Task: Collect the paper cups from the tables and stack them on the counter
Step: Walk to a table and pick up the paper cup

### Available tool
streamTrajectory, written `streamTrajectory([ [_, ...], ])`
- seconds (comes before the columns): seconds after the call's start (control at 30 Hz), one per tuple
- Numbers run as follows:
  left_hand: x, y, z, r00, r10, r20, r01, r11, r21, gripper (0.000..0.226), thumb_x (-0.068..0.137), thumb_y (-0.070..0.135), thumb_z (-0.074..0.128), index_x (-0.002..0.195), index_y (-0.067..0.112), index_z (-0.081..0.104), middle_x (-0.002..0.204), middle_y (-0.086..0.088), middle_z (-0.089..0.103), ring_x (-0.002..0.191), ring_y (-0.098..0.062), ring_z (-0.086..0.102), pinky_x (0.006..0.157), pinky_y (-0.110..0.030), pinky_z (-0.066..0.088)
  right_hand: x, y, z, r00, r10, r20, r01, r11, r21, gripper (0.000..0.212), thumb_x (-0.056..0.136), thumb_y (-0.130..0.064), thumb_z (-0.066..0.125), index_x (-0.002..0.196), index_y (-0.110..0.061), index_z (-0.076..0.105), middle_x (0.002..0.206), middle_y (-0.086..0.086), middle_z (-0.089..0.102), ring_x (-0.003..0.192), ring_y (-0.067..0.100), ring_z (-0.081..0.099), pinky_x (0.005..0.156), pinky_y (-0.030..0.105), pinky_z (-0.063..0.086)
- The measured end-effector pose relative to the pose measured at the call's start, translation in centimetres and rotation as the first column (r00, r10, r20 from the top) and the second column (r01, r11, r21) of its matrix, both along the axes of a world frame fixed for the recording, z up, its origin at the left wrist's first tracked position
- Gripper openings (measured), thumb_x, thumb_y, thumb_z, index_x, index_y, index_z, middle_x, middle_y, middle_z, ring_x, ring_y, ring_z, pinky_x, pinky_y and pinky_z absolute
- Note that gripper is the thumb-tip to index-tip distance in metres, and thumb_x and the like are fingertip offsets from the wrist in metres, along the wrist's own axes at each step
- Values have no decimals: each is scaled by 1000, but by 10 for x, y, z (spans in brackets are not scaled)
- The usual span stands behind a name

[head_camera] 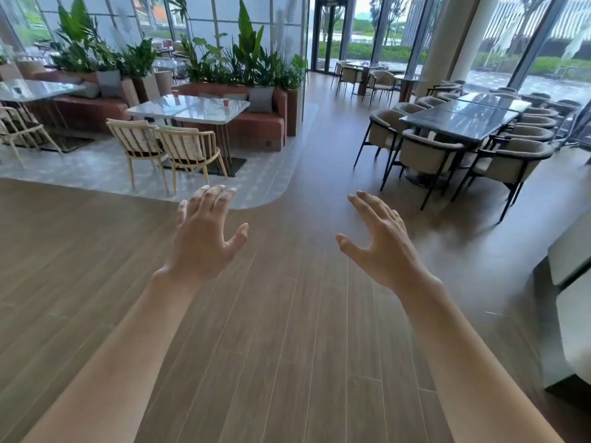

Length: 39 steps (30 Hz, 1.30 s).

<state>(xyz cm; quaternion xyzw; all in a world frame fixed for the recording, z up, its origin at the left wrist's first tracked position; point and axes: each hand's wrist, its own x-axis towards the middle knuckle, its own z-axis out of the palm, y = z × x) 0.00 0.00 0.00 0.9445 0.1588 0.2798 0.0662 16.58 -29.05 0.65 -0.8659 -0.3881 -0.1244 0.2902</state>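
Observation:
Two small reddish paper cups stand on the white marble table (192, 115) ahead on the left: one cup (226, 103) near its right end, another cup (175, 93) at its far edge. Both hands are stretched out in front of me over the wooden floor, far from that table. My left hand (204, 235) is open with fingers spread and holds nothing. My right hand (380, 241) is open too, palm down, empty. A grey counter edge (569, 251) shows at the right border.
Two pale wooden chairs (166, 145) stand in front of the white table, with a red-brown sofa (256, 123) and planters behind. A long dark table (463, 118) ringed by beige armchairs fills the right. Another glass-topped table (38, 89) is at the far left.

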Motion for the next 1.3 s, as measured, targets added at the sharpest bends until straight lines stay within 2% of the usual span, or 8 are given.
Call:
streamTrajectory([
  [0.3, 152, -17, 18, 1000, -21, 22, 20, 999, 41, 71, 97, 57, 48, 157, 19, 41, 162, -6, 43, 156, -31, 30, 125, -68, 25, 153, -27, 12, 999, -24, -35, 24, 1000, -1, 83, 88, -67, 52, 162, -33, 33, 170, -8, 28, 158, 17, 21, 129, 55, 18],
  [0.67, 267, 4, 12, 999, -33, -8, 33, 998, 50, 74, 96, 58, 47, 158, 18, 43, 163, -7, 42, 158, -31, 29, 126, -66, 23, 262, 7, 5, 999, -26, -25, 25, 999, -24, 84, 87, -69, 49, 162, -36, 30, 171, -8, 25, 159, 16, 17, 130, 55, 12],
  [0.87, 339, 66, -4, 999, -49, 5, 49, 998, 34, 74, 95, 60, 45, 157, 19, 44, 162, -8, 43, 157, -32, 31, 125, -68, 25, 326, 63, -5, 998, -51, -25, 49, 998, -50, 85, 86, -72, 47, 162, -36, 30, 171, -8, 25, 159, 16, 18, 130, 56, 10],
  [1.1, 420, 172, -13, 999, -53, -9, 52, 998, -28, 77, 94, 61, 43, 158, 18, 43, 164, -8, 42, 157, -31, 29, 126, -68, 22, 400, 172, -5, 997, -63, -50, 59, 995, -78, 85, 85, -69, 49, 161, -35, 33, 170, -8, 27, 159, 16, 20, 130, 57, 12],
  [1.3, 470, 262, -14, 999, -52, -9, 52, 997, -58, 75, 95, 58, 48, 159, 19, 42, 164, -7, 41, 159, -31, 28, 126, -68, 21, 454, 264, 0, 997, -58, -59, 55, 997, -54, 82, 88, -65, 55, 161, -35, 33, 170, -8, 28, 158, 16, 19, 130, 51, 9],
])
